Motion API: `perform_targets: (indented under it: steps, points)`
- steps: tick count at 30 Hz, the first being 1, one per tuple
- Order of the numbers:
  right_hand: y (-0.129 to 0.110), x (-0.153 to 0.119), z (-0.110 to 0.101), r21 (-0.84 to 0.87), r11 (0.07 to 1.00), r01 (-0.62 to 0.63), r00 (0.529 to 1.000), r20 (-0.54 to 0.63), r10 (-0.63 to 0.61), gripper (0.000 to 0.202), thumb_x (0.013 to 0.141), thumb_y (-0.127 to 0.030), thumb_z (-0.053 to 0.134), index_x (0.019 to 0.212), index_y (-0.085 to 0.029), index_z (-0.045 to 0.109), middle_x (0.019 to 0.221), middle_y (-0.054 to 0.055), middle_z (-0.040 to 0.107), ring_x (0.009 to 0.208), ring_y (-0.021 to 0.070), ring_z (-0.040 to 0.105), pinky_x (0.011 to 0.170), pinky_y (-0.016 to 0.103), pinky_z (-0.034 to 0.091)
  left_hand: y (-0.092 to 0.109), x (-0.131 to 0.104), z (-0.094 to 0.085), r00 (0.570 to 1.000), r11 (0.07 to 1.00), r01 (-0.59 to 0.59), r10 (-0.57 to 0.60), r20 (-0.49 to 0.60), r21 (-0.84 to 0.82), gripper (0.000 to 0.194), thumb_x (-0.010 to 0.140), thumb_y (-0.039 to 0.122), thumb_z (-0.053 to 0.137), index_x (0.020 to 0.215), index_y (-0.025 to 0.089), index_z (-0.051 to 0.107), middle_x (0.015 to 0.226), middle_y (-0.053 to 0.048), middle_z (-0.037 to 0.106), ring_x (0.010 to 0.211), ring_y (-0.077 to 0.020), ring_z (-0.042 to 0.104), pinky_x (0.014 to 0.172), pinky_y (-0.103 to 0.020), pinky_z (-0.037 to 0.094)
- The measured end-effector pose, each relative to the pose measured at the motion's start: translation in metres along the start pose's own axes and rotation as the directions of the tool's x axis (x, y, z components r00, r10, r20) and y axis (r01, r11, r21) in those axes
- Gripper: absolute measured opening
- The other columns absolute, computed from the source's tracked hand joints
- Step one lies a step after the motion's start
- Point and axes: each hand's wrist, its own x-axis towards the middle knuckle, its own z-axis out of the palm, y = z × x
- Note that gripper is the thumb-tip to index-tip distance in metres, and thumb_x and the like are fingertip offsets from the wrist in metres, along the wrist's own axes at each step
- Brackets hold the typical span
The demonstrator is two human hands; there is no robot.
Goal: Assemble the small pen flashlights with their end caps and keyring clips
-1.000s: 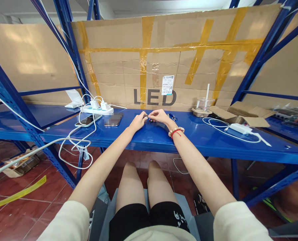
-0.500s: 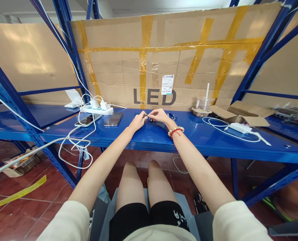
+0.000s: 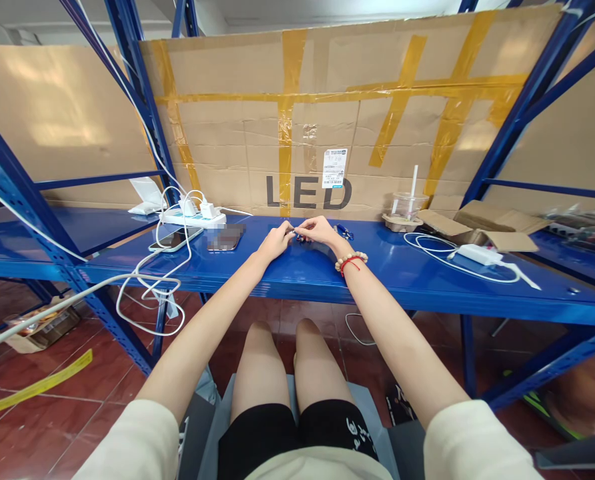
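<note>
Fingertips together, my left hand (image 3: 277, 241) and my right hand (image 3: 317, 229) meet over the blue shelf top (image 3: 297, 270). Both are closed in a pinch around something tiny and dark between them, too small to name. Under my right hand lie several small dark pieces (image 3: 303, 239), partly hidden by the fingers. A small blue-handled tool (image 3: 345, 232) rests just right of my right hand; its kind is unclear. Beads and a red string circle my right wrist.
Left of my hands lie a phone (image 3: 176, 240), a dark phone-like slab (image 3: 226, 237) and a white power strip (image 3: 192, 218) with loose cables. To the right are a plastic cup (image 3: 408, 205) with a straw, an opened cardboard box (image 3: 477, 223) and a white adapter (image 3: 479, 254). A taped cardboard sheet (image 3: 247, 147) stands behind.
Almost nothing differs. Both hands stay in the same place, with at most a slight shift of the fingertips.
</note>
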Motion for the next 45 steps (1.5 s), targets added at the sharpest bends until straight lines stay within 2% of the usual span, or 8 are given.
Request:
perform_targets:
  steps: [16,32,39,45]
  points:
    - [-0.005,-0.003,0.0,-0.032,0.999,-0.018,1.0,-0.012,0.018,0.038,0.065,-0.047,0.069,0.066,-0.01,0.068,0.05,0.003,0.057,0.045,0.0086,0.047,0.043,0.02,0.036,-0.003,0.002,0.001,1.0,1.0,0.018,-0.018,0.014,-0.008,0.006,0.085,0.025,0.044,0.083,0.021,0.047,0.069,-0.001,0.062,0.068,-0.0166,0.06,0.071,-0.029,0.047]
    - [-0.009,-0.005,0.002,-0.024,0.998,-0.065,0.998,-0.004,0.065,0.046,0.064,-0.056,0.068,0.066,-0.01,0.067,0.049,0.003,0.055,0.044,0.0079,0.046,0.04,0.02,0.035,-0.002,0.001,0.001,0.998,0.999,0.047,-0.047,0.028,0.003,0.005,0.086,0.024,0.043,0.084,0.021,0.047,0.067,-0.001,0.061,0.063,-0.0164,0.059,0.066,-0.028,0.047]
    - [-0.006,-0.003,0.003,-0.05,0.996,-0.069,0.998,-0.003,0.069,0.046,0.066,-0.057,0.067,0.069,-0.01,0.067,0.048,0.002,0.056,0.042,0.0074,0.046,0.039,0.019,0.035,-0.003,0.002,0.002,0.997,0.997,0.073,-0.074,0.034,0.015,0.007,0.087,0.024,0.043,0.088,0.021,0.05,0.067,-0.001,0.062,0.068,-0.0188,0.061,0.073,-0.032,0.047]
    - [-0.003,-0.001,0.003,-0.037,0.998,-0.043,0.999,-0.008,0.043,0.049,0.063,-0.059,0.068,0.068,-0.011,0.067,0.046,0.001,0.054,0.041,0.0077,0.045,0.039,0.02,0.035,-0.004,0.003,0.003,0.996,0.995,0.092,-0.093,0.019,0.042,0.009,0.087,0.025,0.043,0.088,0.02,0.051,0.065,-0.001,0.061,0.066,-0.0181,0.059,0.07,-0.031,0.047]
